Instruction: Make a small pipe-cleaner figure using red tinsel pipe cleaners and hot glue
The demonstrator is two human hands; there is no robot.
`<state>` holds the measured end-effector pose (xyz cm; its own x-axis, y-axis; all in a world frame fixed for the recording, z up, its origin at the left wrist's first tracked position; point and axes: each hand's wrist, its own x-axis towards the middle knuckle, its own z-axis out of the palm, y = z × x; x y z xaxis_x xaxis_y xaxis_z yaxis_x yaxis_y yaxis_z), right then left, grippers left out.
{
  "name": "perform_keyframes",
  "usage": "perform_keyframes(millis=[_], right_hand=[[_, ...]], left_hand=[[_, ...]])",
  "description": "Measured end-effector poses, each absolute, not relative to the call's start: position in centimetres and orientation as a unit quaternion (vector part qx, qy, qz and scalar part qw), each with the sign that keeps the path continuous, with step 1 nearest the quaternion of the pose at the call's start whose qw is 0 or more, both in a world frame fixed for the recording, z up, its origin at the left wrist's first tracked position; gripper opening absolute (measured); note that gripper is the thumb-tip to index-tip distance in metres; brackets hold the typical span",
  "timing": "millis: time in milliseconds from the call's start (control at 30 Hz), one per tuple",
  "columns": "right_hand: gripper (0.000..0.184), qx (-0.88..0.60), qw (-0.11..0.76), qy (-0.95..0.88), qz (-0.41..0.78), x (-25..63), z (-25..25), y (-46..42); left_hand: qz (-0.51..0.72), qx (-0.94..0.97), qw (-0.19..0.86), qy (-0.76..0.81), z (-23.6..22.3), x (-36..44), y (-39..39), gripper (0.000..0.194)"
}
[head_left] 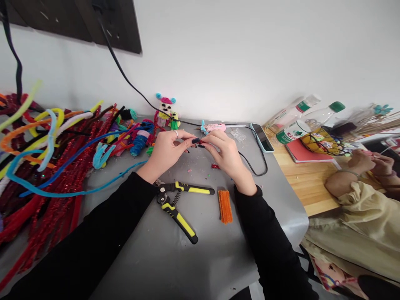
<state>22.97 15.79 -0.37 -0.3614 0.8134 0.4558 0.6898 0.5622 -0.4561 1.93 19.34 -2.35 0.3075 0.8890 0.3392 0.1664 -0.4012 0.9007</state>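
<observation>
My left hand [168, 151] and my right hand [225, 153] meet above the grey mat, thumbs and fingertips pinched together. Between them is a short piece of red glittery pipe cleaner [201, 142], mostly hidden by the fingers. Another small red piece [215, 166] lies just below my right hand. Black-and-yellow pliers [170, 200] rest with their handles apart, the jaws partly behind my left wrist. By my right sleeve sits a block of short orange pipe cleaner lengths [225, 206].
Loose pipe cleaners [59, 179] pile up on the left. A pipe-cleaner doll [165, 109] stands against the wall. A phone [261, 137] and black cable [264, 164] lie at the right, near bottles [292, 131]. Another person's hands [365, 161] work at the wooden table [308, 183].
</observation>
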Motion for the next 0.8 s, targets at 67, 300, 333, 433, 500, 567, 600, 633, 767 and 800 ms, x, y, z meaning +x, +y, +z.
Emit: perform_keyframes(millis=[67, 300, 333, 433, 500, 567, 600, 633, 767, 800], right_hand=[[0.029, -0.450, 0.334, -0.823, 0.094, 22.97, -0.34, 15.80], [0.030, -0.438, 0.331, -0.830, 0.094, 22.93, -0.45, 15.88], [0.031, -0.438, 0.331, -0.831, 0.096, 22.94, -0.49, 15.89], [0.032, -0.431, 0.331, -0.834, 0.095, 22.99, -0.55, 15.88], [0.032, -0.424, 0.333, -0.837, 0.089, 23.03, -0.52, 15.85], [0.031, -0.420, 0.334, -0.839, 0.085, 23.05, -0.49, 15.84], [0.030, -0.421, 0.333, -0.839, 0.086, 23.06, -0.48, 15.85], [0.030, -0.424, 0.330, -0.839, 0.087, 23.06, -0.49, 15.87], [0.027, -0.444, 0.323, -0.831, 0.089, 23.08, -0.73, 16.08], [0.026, -0.447, 0.322, -0.829, 0.091, 23.09, -0.82, 16.14]], left_hand=[[0.450, 0.713, 0.387, 0.374, -2.34, 1.90, 19.37, 0.038], [0.439, 0.744, 0.338, 0.373, -2.30, 1.84, 19.52, 0.035], [0.437, 0.747, 0.335, 0.372, -2.30, 1.86, 19.52, 0.036], [0.427, 0.747, 0.355, 0.364, -2.28, 1.91, 19.54, 0.044], [0.418, 0.739, 0.385, 0.361, -2.27, 1.89, 19.58, 0.052], [0.408, 0.732, 0.408, 0.363, -2.25, 1.83, 19.60, 0.058], [0.404, 0.730, 0.412, 0.366, -2.23, 1.80, 19.60, 0.060], [0.401, 0.729, 0.413, 0.371, -2.21, 1.78, 19.58, 0.061], [0.413, 0.727, 0.392, 0.384, -2.20, 1.90, 19.41, 0.060], [0.421, 0.725, 0.386, 0.384, -2.23, 1.97, 19.37, 0.059]])
